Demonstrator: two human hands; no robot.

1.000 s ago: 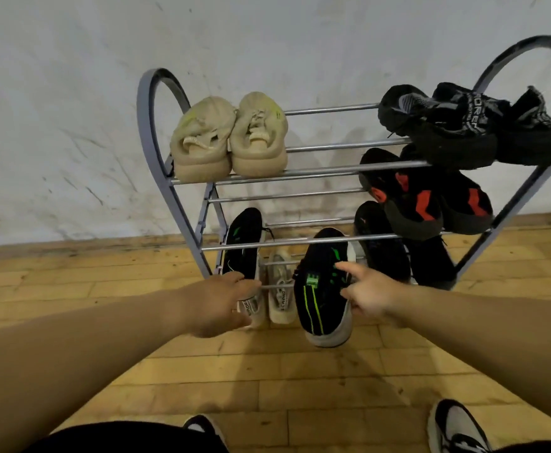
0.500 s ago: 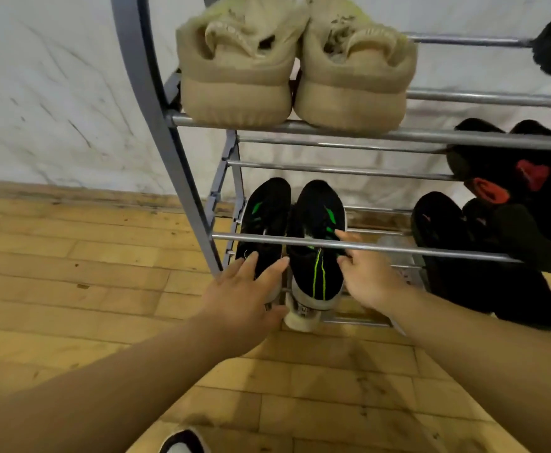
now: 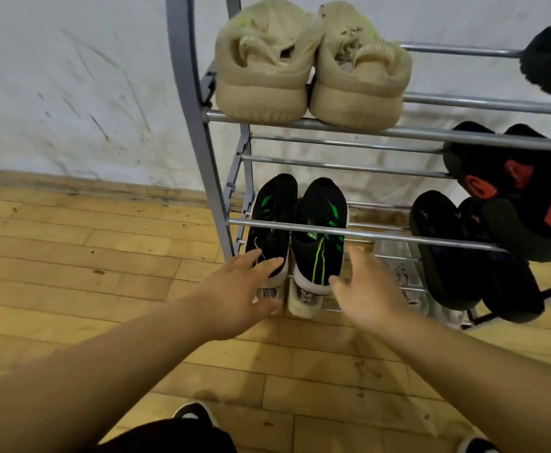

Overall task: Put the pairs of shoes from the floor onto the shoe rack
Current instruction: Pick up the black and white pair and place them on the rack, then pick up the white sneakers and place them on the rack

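A pair of black sneakers with green stripes (image 3: 316, 237) lies side by side on a low shelf of the grey metal shoe rack (image 3: 202, 152), heels toward me. My left hand (image 3: 238, 292) is spread, its fingertips touching the heel of the left sneaker. My right hand (image 3: 365, 289) hovers open just right of the right sneaker's heel, holding nothing. A whitish pair (image 3: 303, 302) sits on the bottom shelf beneath them, mostly hidden.
Beige sneakers (image 3: 310, 70) sit on the top shelf. Black-and-red shoes (image 3: 522, 197) and black slippers (image 3: 463, 256) fill the rack's right side. A scuffed white wall stands behind it. Wooden floor (image 3: 88, 273) spreads to the left. My own shoes show at the bottom edge.
The black-and-green sneakers went from the floor onto the low shelf. My right hand has let go of the right sneaker and drawn back a little, and the view moved closer.
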